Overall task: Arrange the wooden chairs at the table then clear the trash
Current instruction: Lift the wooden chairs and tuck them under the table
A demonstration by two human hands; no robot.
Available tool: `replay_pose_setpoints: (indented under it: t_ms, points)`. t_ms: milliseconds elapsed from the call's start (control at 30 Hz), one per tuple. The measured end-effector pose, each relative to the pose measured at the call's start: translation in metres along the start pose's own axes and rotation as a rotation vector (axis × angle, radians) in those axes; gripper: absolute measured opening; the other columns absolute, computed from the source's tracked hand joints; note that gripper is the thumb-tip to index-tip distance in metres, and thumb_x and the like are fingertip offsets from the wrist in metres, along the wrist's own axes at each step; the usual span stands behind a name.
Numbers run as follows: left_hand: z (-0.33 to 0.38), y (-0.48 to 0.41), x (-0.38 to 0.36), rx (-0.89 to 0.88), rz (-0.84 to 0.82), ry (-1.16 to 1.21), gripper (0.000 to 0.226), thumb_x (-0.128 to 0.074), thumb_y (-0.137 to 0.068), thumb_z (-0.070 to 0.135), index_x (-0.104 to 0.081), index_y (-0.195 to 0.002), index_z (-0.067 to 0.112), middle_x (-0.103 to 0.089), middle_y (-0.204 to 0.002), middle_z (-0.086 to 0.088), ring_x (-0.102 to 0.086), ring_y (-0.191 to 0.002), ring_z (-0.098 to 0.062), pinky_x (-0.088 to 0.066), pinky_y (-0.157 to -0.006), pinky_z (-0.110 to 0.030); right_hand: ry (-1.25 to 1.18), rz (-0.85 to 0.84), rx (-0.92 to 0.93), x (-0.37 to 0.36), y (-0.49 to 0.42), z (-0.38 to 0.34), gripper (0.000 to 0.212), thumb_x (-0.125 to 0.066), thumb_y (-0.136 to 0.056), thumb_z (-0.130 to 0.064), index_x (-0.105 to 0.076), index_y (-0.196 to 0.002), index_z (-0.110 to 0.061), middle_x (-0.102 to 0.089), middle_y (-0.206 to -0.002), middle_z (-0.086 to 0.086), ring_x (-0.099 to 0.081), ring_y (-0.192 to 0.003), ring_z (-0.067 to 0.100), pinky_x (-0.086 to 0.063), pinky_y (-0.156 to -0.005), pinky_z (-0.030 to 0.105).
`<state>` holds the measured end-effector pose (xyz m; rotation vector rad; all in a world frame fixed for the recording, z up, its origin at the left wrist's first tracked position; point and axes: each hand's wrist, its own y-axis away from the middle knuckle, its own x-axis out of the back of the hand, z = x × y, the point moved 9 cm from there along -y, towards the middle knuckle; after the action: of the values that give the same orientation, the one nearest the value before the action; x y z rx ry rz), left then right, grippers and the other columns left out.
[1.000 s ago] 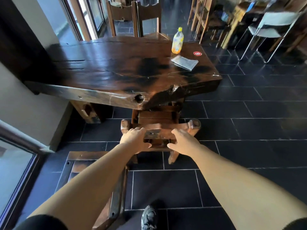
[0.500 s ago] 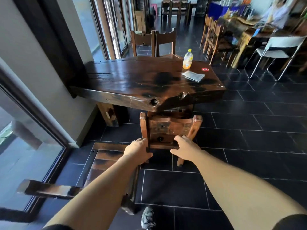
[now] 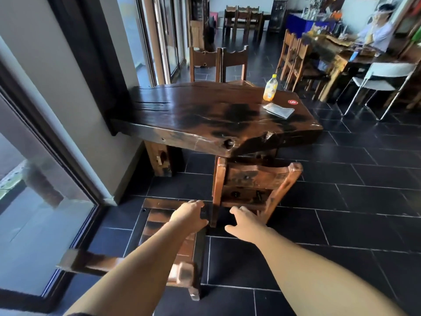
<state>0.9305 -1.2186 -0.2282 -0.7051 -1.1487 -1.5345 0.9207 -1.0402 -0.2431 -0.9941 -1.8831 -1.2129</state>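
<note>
The seat of the upright chair [image 3: 252,185] is hidden under the worktop [image 3: 205,115]; only its back shows, leaning a little to the right, tucked at the near edge. A second chair [image 3: 168,238] lies tipped on the floor just left of it, its long axis running toward the camera, partly covered by the left forearm. The left hand [image 3: 189,216] hovers over it, fingers loosely spread, gripping nothing; the right hand [image 3: 245,222] is likewise open, just short of the upright chair. On the worktop's far right corner stand a bottle [image 3: 270,88] and a folded paper [image 3: 278,110]. Open tiled floor [image 3: 341,224] lies to the right.
</note>
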Motion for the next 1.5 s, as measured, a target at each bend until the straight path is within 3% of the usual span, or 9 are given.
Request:
replay_pose_setpoints:
  t_ms: [200, 367, 567, 733, 833, 1000, 1200, 1333, 1500]
  points:
    - [-0.099, -0.006, 0.026, -0.115, -0.069, -0.071, 0.063, -0.067, -0.083, 0.035, -0.044, -0.141, 0.039, -0.055, -0.138, 0.005, -0.053, -0.125, -0.022, -0.051, -0.096, -0.042, 0.008, 0.024, -0.043, -0.022, -0.022, -0.086, 0.052, -0.058, -0.091, -0.044, -0.046, -0.135, -0.019, -0.048, -0.135, 0.005, -0.051, -0.124, 0.029, -0.044, -0.096, 0.042]
    - [-0.17, -0.001, 0.035, -0.107, -0.11, -0.103, 0.064, -0.066, -0.081, 0.051, -0.051, -0.137, 0.025, -0.053, -0.139, 0.002, -0.052, -0.126, -0.024, -0.048, -0.101, -0.043, -0.029, 0.03, -0.064, -0.049, -0.028, -0.142, 0.05, -0.06, -0.089, -0.049, -0.049, -0.129, -0.019, -0.049, -0.128, 0.005, -0.055, -0.118, 0.029, -0.048, -0.092, 0.041]
    - [-0.217, 0.008, 0.036, -0.115, -0.089, -0.058, 0.048, -0.059, -0.087, 0.046, -0.054, -0.131, 0.026, -0.056, -0.135, 0.002, -0.054, -0.123, -0.025, -0.05, -0.097, -0.043, -0.081, -0.006, -0.098, -0.095, -0.025, -0.178, 0.062, -0.058, -0.09, -0.056, -0.043, -0.141, -0.023, -0.047, -0.142, 0.003, -0.054, -0.123, 0.026, -0.05, -0.094, 0.039]
    - [-0.241, 0.032, 0.014, -0.12, -0.105, 0.037, 0.046, -0.058, -0.086, 0.038, -0.055, -0.131, 0.029, -0.057, -0.13, 0.004, -0.057, -0.117, -0.025, -0.052, -0.093, -0.042, -0.051, -0.014, -0.072, -0.134, -0.021, -0.2, 0.057, -0.05, -0.094, -0.058, -0.047, -0.136, -0.02, -0.049, -0.136, 0.004, -0.055, -0.119, 0.026, -0.05, -0.093, 0.04]
    - [-0.256, 0.053, -0.003, -0.154, -0.048, 0.0, 0.046, -0.054, -0.088, 0.045, -0.057, -0.129, 0.024, -0.059, -0.125, 0.001, -0.057, -0.113, -0.025, -0.05, -0.091, -0.041, 0.018, 0.026, -0.034, -0.158, -0.014, -0.208, 0.057, -0.044, -0.093, -0.063, -0.049, -0.131, -0.02, -0.051, -0.13, 0.003, -0.055, -0.117, 0.027, -0.049, -0.089, 0.041]
    - [-0.285, 0.083, -0.039, -0.141, 0.005, -0.107, 0.07, -0.028, -0.08, 0.07, -0.054, -0.128, 0.026, -0.059, -0.12, 0.004, -0.054, -0.114, -0.024, -0.044, -0.094, -0.041, 0.164, 0.107, 0.002, -0.2, 0.002, -0.196, 0.065, -0.027, -0.088, -0.071, -0.054, -0.112, -0.018, -0.058, -0.113, 0.005, -0.059, -0.104, 0.031, -0.048, -0.084, 0.044]
    - [-0.298, 0.092, -0.052, -0.135, 0.032, -0.132, 0.076, -0.038, -0.076, 0.079, -0.061, -0.119, 0.02, -0.065, -0.116, 0.001, -0.057, -0.111, -0.027, -0.04, -0.104, -0.045, 0.27, 0.281, 0.035, -0.224, 0.008, -0.189, 0.06, -0.042, -0.084, -0.072, -0.06, -0.095, -0.016, -0.062, -0.09, 0.007, -0.062, -0.087, 0.032, -0.04, -0.104, 0.058]
    - [-0.302, 0.09, -0.055, -0.145, 0.102, -0.106, 0.068, -0.048, -0.075, 0.078, -0.066, -0.104, 0.02, -0.067, -0.102, 0.001, -0.06, -0.099, -0.028, -0.044, -0.098, -0.043, 0.204, 0.315, 0.023, -0.225, 0.001, -0.18, 0.06, -0.041, -0.085, -0.072, -0.06, -0.094, -0.016, -0.062, -0.091, 0.006, -0.059, -0.086, 0.032, -0.044, -0.084, 0.047]
    - [-0.306, 0.082, -0.067, -0.085, 0.071, -0.038, 0.068, -0.044, -0.069, 0.08, -0.065, -0.101, 0.024, -0.065, -0.103, 0.004, -0.056, -0.1, -0.025, -0.037, -0.096, -0.038, 0.154, 0.304, 0.062, -0.232, -0.004, -0.173, 0.063, -0.046, -0.079, -0.076, -0.062, -0.096, -0.017, -0.062, -0.093, 0.003, -0.058, -0.088, 0.03, -0.043, -0.08, 0.045]
